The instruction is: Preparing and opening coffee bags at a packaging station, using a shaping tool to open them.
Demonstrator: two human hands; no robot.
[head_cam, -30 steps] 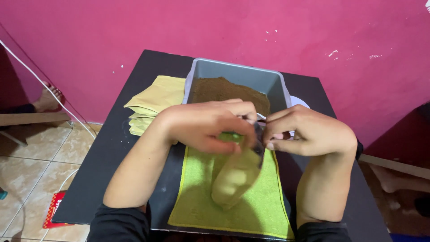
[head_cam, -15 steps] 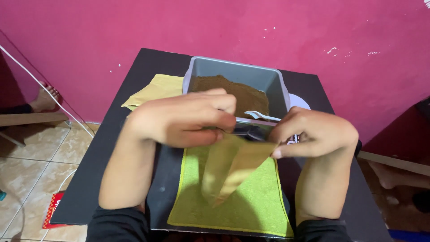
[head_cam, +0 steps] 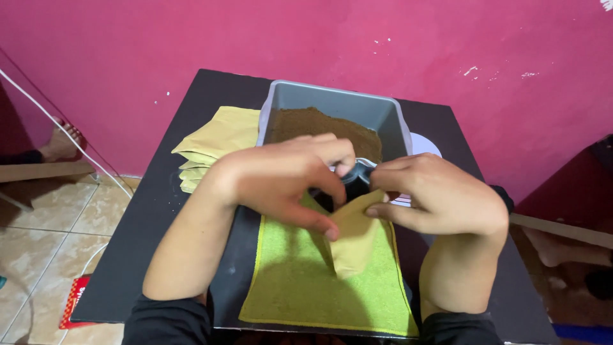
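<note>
Both hands hold a tan paper pouch (head_cam: 353, 239) above a green towel (head_cam: 300, 281). My left hand (head_cam: 290, 179) pinches the pouch's left lip, my right hand (head_cam: 434, 191) pinches its right lip, and the mouth gapes open between them. Just behind the hands stands a grey tub (head_cam: 338, 105) with brown powder (head_cam: 319, 124) in it. A metal spoon (head_cam: 357, 171) shows between my hands at the tub's near rim.
A stack of flat tan pouches (head_cam: 217, 144) lies left of the tub on the black table (head_cam: 159, 211). A white disc (head_cam: 424, 144) peeks out right of the tub. Pink wall behind; tiled floor, a white cable (head_cam: 38, 102) and a red packet (head_cam: 76, 300) at the left.
The pouch was stretched flat between my hands half a second ago; now my hands have come together and its mouth is spread open, with the pouch hanging shorter over the towel.
</note>
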